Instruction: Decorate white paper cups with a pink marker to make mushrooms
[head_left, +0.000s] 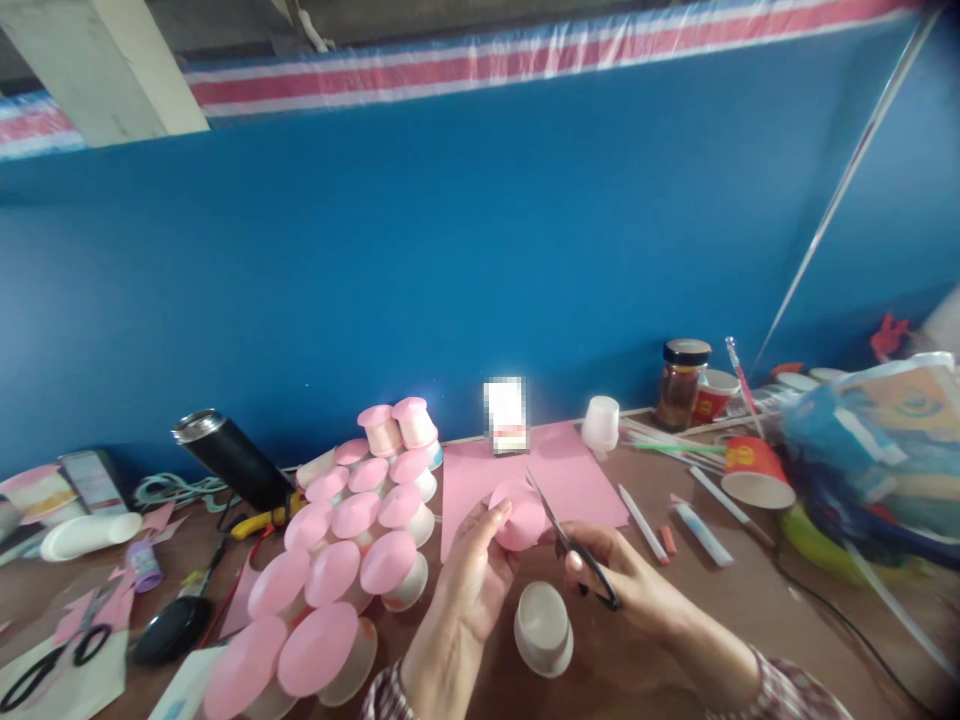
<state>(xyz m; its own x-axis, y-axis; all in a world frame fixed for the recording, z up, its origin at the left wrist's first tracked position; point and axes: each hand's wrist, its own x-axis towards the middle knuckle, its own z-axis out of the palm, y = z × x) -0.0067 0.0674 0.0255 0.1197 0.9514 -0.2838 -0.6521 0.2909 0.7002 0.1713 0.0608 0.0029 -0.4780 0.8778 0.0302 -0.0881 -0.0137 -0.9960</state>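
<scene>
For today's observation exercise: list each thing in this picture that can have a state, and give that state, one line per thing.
left hand: gripping the pink paper disc
pink paper disc: held up, at the scissor blades
right hand: closed on the scissors
scissors: blades slightly open
white cup: lying tilted, uncovered
pink-topped cups: upside down, grouped in rows
pink sheet: flat on table
jar: upright, lid on
red cup: tipped on its side
</scene>
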